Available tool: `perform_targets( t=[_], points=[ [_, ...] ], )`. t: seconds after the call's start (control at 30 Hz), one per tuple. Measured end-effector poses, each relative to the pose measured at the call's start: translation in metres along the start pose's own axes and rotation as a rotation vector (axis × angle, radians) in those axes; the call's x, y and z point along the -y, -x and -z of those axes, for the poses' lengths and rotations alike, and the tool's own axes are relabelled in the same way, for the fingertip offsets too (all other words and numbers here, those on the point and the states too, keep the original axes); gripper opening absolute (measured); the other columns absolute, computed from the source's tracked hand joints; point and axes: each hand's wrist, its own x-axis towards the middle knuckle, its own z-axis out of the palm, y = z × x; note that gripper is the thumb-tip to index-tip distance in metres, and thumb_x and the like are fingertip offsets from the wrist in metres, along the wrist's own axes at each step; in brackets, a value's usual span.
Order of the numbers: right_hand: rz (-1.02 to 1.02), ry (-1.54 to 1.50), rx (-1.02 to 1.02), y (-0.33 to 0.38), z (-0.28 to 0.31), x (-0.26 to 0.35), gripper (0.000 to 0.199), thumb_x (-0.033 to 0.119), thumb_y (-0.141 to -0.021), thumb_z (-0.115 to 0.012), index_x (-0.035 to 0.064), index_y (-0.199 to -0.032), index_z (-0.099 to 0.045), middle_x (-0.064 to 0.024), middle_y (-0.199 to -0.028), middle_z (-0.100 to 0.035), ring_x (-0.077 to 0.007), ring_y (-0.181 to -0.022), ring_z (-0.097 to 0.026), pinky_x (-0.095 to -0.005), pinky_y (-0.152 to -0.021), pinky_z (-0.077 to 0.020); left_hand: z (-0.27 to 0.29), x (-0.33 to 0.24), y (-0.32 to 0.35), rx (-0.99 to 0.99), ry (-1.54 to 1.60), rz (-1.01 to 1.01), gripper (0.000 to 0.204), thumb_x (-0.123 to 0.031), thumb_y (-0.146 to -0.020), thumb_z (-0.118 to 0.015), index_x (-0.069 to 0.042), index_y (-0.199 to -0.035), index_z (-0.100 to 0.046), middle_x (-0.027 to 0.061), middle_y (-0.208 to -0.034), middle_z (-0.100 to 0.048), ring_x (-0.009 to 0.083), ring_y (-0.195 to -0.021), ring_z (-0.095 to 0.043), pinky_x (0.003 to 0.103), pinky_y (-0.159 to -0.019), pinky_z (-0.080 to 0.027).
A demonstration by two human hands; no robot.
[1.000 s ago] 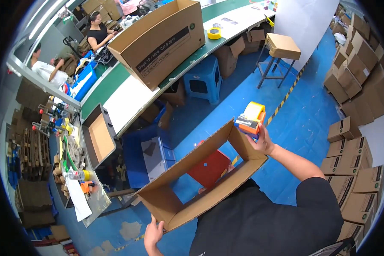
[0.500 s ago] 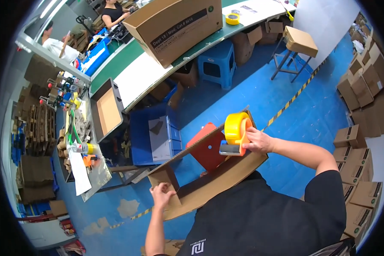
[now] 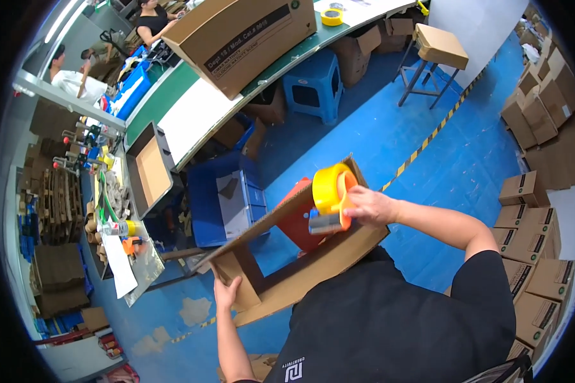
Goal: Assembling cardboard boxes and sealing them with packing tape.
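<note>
An open cardboard box [image 3: 239, 274] is held up in front of me, tilted, with its long walls running from lower left to upper right. My left hand [image 3: 225, 292] grips its left end, thumb on the near face and fingers partly hidden behind the cardboard. In my right hand [image 3: 370, 207] is an orange tape dispenser [image 3: 345, 198] loaded with a wide yellow tape roll [image 3: 326, 189]. The dispenser hangs over the right part of the box, its dark front end pointing left. A red stool [image 3: 295, 235] shows behind and through the box.
A green-topped workbench [image 3: 201, 83] bears a large carton [image 3: 249, 48] and another tape roll [image 3: 331, 17]. Beneath it are a blue stool [image 3: 313, 86] and a blue crate [image 3: 204, 204]. Cartons [image 3: 533, 233] stack up on the right. People sit at the far left.
The box and tape dispenser have shifted slightly left. My left hand has gone from a pinch at the end flap to a grip around the box's left end.
</note>
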Motion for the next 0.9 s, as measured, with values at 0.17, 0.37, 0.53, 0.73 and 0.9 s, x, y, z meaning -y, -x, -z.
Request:
perform_targets(
  t=[0.17, 0.37, 0.53, 0.73, 0.9],
  points=[
    [-0.329, -0.217, -0.116, -0.016, -0.004, -0.033, 0.098, 0.002, -0.079, -0.075, 0.0149, -0.153, -0.012, -0.0201, -0.124, -0.056, -0.0393, -0.113, -0.058, -0.0463, -0.098, -0.0461, 0.025, -0.051, -0.019, 0.141, 0.19, 0.246, 0.086, -0.025, -0.073, -0.083, -0.003, -0.144, -0.038, 0.0184, -0.119, -0.066, 0.0232, -0.109, -0.064, 0.035, -0.093, -0.05],
    [-0.268, -0.32, -0.326, -0.052, -0.007, -0.07, 0.107, -0.002, -0.08, -0.073, 0.0192, -0.156, -0.001, -0.0273, -0.13, -0.054, -0.0459, -0.113, -0.058, -0.0469, -0.097, -0.0474, 0.053, -0.054, -0.026, 0.215, 0.3, 0.263, 0.089, 0.001, -0.081, -0.072, -0.007, -0.153, -0.022, 0.0145, -0.141, -0.05, 0.0239, -0.118, -0.058, 0.035, -0.097, -0.049],
    [-0.26, -0.335, -0.283, -0.059, -0.007, -0.099, 0.108, -0.003, -0.08, -0.073, 0.0173, -0.156, 0.002, -0.0269, -0.131, -0.053, -0.0427, -0.115, -0.058, -0.0458, -0.098, -0.0476, 0.058, -0.036, -0.009, 0.28, 0.514, 0.192, 0.095, 0.01, -0.077, -0.067, -0.01, -0.156, -0.017, 0.0137, -0.151, -0.037, 0.0244, -0.121, -0.056, 0.035, -0.099, -0.048],
    [-0.168, -0.291, -0.156, -0.076, -0.029, -0.099, 0.1, -0.002, -0.075, -0.078, 0.0158, -0.152, -0.016, -0.0226, -0.124, -0.054, -0.0446, -0.11, -0.057, -0.0475, -0.09, -0.0509, 0.008, 0.014, 0.005, 0.063, 0.953, 0.204, 0.092, 0.016, -0.072, -0.06, -0.003, -0.154, -0.021, 0.0138, -0.156, -0.031, 0.0264, -0.14, -0.037, 0.036, -0.113, -0.034],
    [-0.032, -0.183, 0.066, -0.101, -0.02, -0.096, 0.096, 0.001, -0.075, -0.077, 0.0179, -0.151, -0.021, -0.0184, -0.117, -0.057, -0.0435, -0.102, -0.057, -0.0466, -0.085, -0.0517, 0.014, 0.006, 0.002, 0.038, 1.115, 0.285, 0.092, 0.019, -0.074, -0.057, -0.005, -0.154, -0.02, 0.0117, -0.16, -0.024, 0.0265, -0.141, -0.035, 0.035, -0.113, -0.033]
  ],
)
